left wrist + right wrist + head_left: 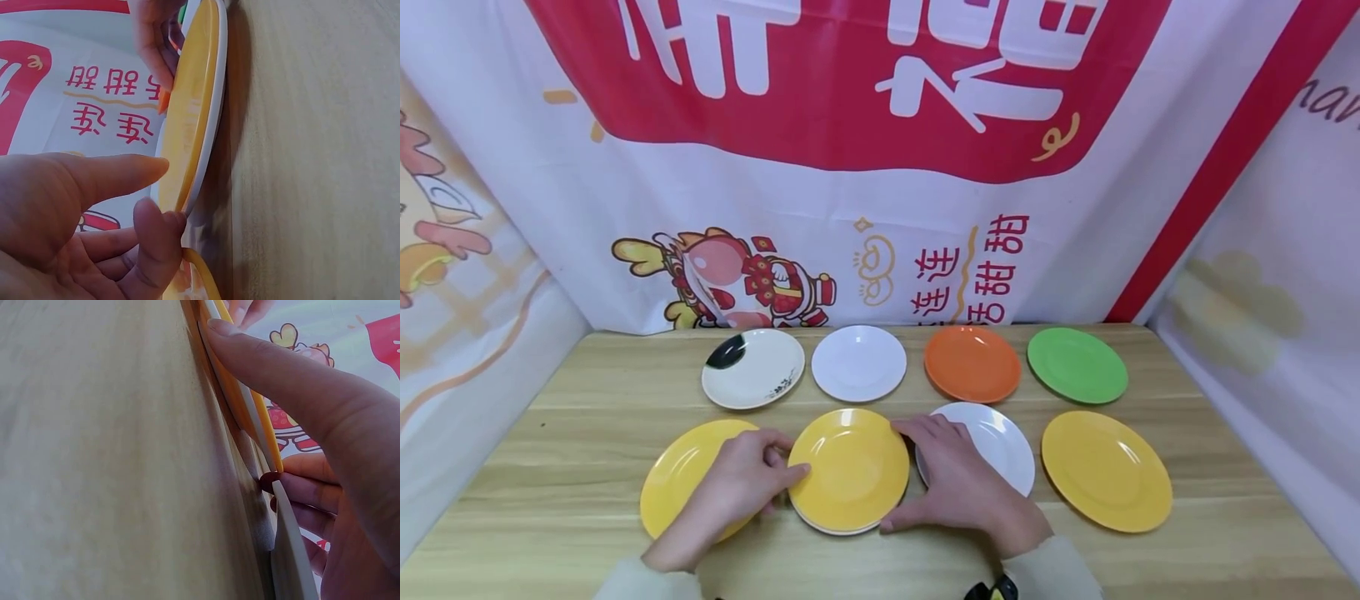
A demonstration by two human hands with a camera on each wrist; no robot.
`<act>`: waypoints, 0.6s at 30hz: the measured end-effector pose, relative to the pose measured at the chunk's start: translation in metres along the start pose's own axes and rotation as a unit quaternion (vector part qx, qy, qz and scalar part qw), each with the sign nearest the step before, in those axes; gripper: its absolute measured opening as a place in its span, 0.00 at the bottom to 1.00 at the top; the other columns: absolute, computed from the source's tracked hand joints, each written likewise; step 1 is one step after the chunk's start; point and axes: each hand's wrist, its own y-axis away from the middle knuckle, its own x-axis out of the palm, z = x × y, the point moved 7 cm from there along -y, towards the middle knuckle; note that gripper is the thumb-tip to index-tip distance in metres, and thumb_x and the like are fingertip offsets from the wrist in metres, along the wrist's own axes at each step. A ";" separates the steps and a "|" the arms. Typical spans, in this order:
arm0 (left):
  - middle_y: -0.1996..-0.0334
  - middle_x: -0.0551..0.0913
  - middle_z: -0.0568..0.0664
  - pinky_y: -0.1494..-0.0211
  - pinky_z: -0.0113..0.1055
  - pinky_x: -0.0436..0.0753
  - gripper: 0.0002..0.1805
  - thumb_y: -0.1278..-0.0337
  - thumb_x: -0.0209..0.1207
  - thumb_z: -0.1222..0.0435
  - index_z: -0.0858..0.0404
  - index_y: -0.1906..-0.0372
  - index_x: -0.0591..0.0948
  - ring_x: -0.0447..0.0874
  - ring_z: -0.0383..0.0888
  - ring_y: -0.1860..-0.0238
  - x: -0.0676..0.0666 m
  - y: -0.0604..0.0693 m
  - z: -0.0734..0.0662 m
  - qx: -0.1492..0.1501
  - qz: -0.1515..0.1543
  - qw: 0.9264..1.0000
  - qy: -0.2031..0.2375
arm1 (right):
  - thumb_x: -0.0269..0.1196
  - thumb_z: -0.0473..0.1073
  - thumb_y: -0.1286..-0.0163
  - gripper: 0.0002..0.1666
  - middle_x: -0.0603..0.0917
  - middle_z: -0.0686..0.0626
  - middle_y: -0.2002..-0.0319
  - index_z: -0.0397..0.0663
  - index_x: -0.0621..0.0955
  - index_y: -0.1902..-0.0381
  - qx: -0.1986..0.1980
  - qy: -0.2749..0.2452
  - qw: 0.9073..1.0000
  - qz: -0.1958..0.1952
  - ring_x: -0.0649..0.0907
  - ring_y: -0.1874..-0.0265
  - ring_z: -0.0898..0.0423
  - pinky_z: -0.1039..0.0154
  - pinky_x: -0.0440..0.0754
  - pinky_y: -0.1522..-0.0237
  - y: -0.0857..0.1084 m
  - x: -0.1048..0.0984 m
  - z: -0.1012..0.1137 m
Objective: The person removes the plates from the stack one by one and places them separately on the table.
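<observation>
A yellow plate (850,468) lies stacked on a white plate (215,103), whose pale rim shows just beneath it. My left hand (747,477) holds the left side of this pair, thumb over the yellow rim and fingers at the edge. My right hand (958,479) grips the opposite side, its thumb (275,362) at the near rim and its fingers at the far right edge. These fingers also overlap another white plate (1000,446) in the head view. Beneath my left hand and wrist lies another yellow plate (673,475), partly hidden.
Along the back of the wooden table (535,492) sit a white plate with a black patch (752,371), a plain white plate (859,364), an orange plate (972,364) and a green plate (1077,365). A yellow plate (1105,471) lies at right. Printed cloth (850,192) hangs behind.
</observation>
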 end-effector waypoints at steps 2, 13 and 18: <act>0.73 0.82 0.51 0.78 0.34 0.78 0.21 0.37 0.75 0.59 0.65 0.45 0.86 0.79 0.46 0.83 0.000 -0.001 -0.001 0.002 -0.004 1.000 -0.015 | 0.84 0.79 0.63 0.73 0.79 0.53 0.28 0.56 0.73 0.22 -0.001 0.001 1.000 -0.001 0.73 0.26 0.53 0.41 0.64 0.19 0.000 0.000 0.000; 0.74 0.81 0.51 0.73 0.33 0.73 0.22 0.46 0.81 0.61 0.64 0.49 0.86 0.77 0.46 0.74 -0.001 -0.004 -0.006 0.020 -0.017 0.998 -0.058 | 0.82 0.82 0.63 0.74 0.79 0.53 0.28 0.56 0.73 0.22 0.005 0.005 1.000 0.005 0.73 0.25 0.52 0.41 0.65 0.18 -0.002 0.001 -0.002; 0.73 0.80 0.50 0.72 0.34 0.73 0.23 0.45 0.80 0.61 0.65 0.48 0.86 0.76 0.46 0.73 -0.001 -0.004 -0.006 0.020 -0.020 0.998 -0.061 | 0.82 0.82 0.63 0.73 0.78 0.53 0.27 0.56 0.72 0.22 0.007 0.005 1.000 0.008 0.73 0.25 0.52 0.41 0.64 0.18 -0.001 0.001 -0.002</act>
